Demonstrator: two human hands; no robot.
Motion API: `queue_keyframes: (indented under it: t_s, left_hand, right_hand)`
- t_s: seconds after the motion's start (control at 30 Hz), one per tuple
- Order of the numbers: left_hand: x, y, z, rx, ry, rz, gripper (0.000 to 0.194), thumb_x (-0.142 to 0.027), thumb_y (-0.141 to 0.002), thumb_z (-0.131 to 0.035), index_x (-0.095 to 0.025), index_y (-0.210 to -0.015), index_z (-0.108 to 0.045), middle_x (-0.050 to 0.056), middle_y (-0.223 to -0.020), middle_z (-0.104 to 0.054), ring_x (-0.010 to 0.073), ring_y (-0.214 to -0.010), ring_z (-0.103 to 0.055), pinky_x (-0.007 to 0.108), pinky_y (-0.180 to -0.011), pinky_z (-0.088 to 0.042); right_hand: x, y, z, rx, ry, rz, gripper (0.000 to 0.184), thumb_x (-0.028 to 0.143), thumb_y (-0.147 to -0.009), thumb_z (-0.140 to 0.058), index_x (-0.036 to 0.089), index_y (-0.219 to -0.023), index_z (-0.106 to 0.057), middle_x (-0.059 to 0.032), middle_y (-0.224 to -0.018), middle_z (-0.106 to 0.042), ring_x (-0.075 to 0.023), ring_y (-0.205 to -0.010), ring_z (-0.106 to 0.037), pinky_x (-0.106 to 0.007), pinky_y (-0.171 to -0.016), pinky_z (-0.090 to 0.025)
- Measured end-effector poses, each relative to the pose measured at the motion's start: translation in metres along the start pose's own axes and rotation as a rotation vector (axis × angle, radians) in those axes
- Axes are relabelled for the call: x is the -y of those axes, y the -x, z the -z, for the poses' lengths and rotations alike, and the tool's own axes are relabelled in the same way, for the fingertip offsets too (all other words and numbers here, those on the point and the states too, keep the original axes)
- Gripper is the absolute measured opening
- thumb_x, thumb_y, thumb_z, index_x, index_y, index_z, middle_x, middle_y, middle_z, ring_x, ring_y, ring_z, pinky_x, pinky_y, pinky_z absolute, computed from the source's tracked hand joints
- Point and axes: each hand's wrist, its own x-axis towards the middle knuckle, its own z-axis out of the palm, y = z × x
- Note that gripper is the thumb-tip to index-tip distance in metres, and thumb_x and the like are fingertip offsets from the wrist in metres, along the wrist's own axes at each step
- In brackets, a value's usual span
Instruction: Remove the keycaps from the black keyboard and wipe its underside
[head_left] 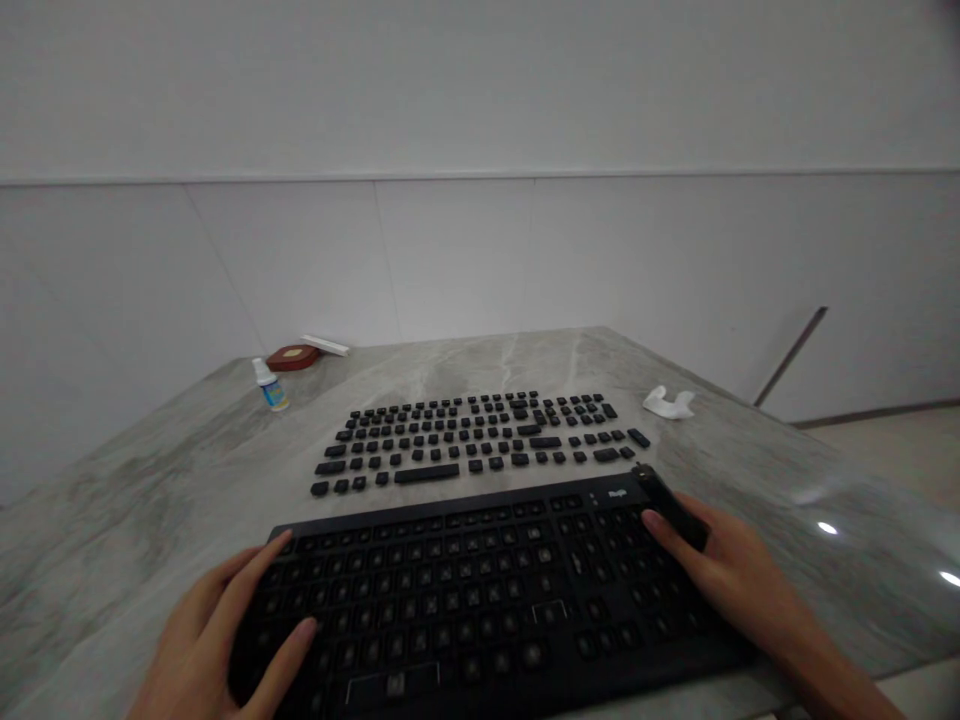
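Observation:
A black computer keyboard (480, 505), stripped of its keycaps so that the key sockets show, lies across the lower middle of the view. My left hand (217, 620) grips its left end, thumb over the sockets and fingers along the edge. At the other end, my right hand (724, 560) is closed around the upper right side. A dark, stick-shaped tool (673, 508) sits between that thumb and fingers; its kind is unclear. Beyond the keyboard, the loose black keycaps (426, 474) are spread on the tabletop in keyboard-like rows.
The grey marbled table (157, 460) meets a pale wall (465, 260). At the back left are a small spray bottle (271, 386), a reddish-brown box (293, 358) and a white strip (325, 345). Crumpled white tissue (667, 404) lies at the right.

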Motion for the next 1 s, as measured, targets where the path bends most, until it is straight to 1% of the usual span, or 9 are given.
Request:
queue_keyframes:
  t_s: [0.07,0.13,0.2,0.27,0.4,0.57,0.7,0.9,1.0]
  left_hand:
    - [-0.014,-0.001,0.005,-0.093,-0.027,-0.184,0.041,-0.044,-0.089,-0.060,-0.032,-0.128,-0.058,0.010,-0.143,-0.049,0.0388,-0.123,-0.052,0.066,-0.107,-0.039]
    - [-0.025,-0.001,0.009,-0.128,-0.030,-0.389,0.020,-0.031,-0.086,-0.064,-0.032,-0.106,-0.069,0.006,-0.145,-0.046,0.0368,-0.124,-0.049,0.061,-0.106,-0.042]
    - [-0.034,-0.001,0.013,-0.101,-0.041,-0.539,0.017,-0.020,-0.084,-0.065,-0.033,-0.092,-0.072,0.002,-0.146,-0.047,0.0344,-0.126,-0.048,0.055,-0.101,-0.047]
    - [-0.040,0.000,0.016,-0.042,-0.049,-0.596,0.024,-0.015,-0.084,-0.062,-0.035,-0.091,-0.074,0.001,-0.146,-0.047,0.0338,-0.127,-0.047,0.050,-0.096,-0.051]
    - [-0.044,-0.001,0.019,0.038,-0.026,-0.609,0.030,-0.013,-0.086,-0.059,-0.035,-0.098,-0.076,0.003,-0.148,-0.046,0.0354,-0.131,-0.044,0.047,-0.096,-0.054]
    - [-0.043,-0.002,0.019,0.062,-0.025,-0.622,0.030,-0.015,-0.088,-0.058,-0.035,-0.101,-0.076,0.002,-0.151,-0.043,0.0356,-0.133,-0.043,0.047,-0.096,-0.055]
    - [-0.044,-0.001,0.019,0.097,-0.033,-0.633,0.032,-0.015,-0.089,-0.056,-0.035,-0.105,-0.075,0.001,-0.154,-0.039,0.0350,-0.135,-0.042,0.047,-0.096,-0.055]
    - [-0.037,-0.001,0.014,0.084,-0.014,-0.631,0.024,-0.024,-0.086,-0.061,-0.035,-0.103,-0.075,0.001,-0.151,-0.046,0.0370,-0.133,-0.045,0.050,-0.096,-0.054]
    - [-0.026,-0.002,0.009,0.046,0.035,-0.544,0.033,-0.030,-0.085,-0.061,-0.037,-0.117,-0.068,0.003,-0.146,-0.050,0.0370,-0.130,-0.048,0.053,-0.098,-0.052]
  right_hand:
    - [-0.001,-0.001,0.000,0.009,0.004,0.001,0.047,0.064,-0.083,-0.052,0.025,-0.096,-0.074,-0.0074,-0.097,-0.078,-0.0346,-0.090,-0.072,-0.049,-0.080,-0.057]
    - [-0.003,-0.001,0.000,0.012,0.010,-0.008,0.047,0.064,-0.082,-0.053,0.025,-0.096,-0.074,-0.0072,-0.095,-0.078,-0.0347,-0.088,-0.072,-0.049,-0.079,-0.057]
    - [-0.005,-0.002,-0.001,0.007,0.021,-0.018,0.047,0.065,-0.082,-0.053,0.025,-0.095,-0.074,-0.0070,-0.093,-0.078,-0.0348,-0.086,-0.072,-0.049,-0.078,-0.057]
    - [-0.007,-0.002,-0.001,0.003,0.032,-0.025,0.048,0.066,-0.082,-0.053,0.025,-0.095,-0.074,-0.0067,-0.092,-0.078,-0.0349,-0.086,-0.072,-0.049,-0.078,-0.056]
    - [-0.011,-0.002,-0.004,0.001,0.032,-0.025,0.048,0.068,-0.081,-0.054,0.026,-0.096,-0.074,-0.0060,-0.089,-0.078,-0.0346,-0.082,-0.073,-0.049,-0.075,-0.057]
    - [-0.013,-0.003,-0.005,-0.021,0.031,0.001,0.046,0.067,-0.082,-0.055,0.027,-0.097,-0.074,-0.0070,-0.094,-0.079,-0.0350,-0.085,-0.073,-0.049,-0.076,-0.056]
    - [-0.012,-0.003,-0.004,0.006,0.038,-0.019,0.048,0.067,-0.082,-0.055,0.026,-0.099,-0.074,-0.0065,-0.092,-0.079,-0.0345,-0.085,-0.072,-0.048,-0.076,-0.056]
    - [-0.006,-0.001,-0.002,0.012,0.031,-0.023,0.050,0.065,-0.083,-0.053,0.023,-0.097,-0.075,-0.0070,-0.090,-0.078,-0.0333,-0.083,-0.072,-0.046,-0.075,-0.056]
    - [0.000,0.000,-0.001,0.025,0.023,-0.020,0.048,0.062,-0.083,-0.055,0.022,-0.098,-0.075,-0.0078,-0.094,-0.078,-0.0333,-0.087,-0.072,-0.045,-0.079,-0.055]
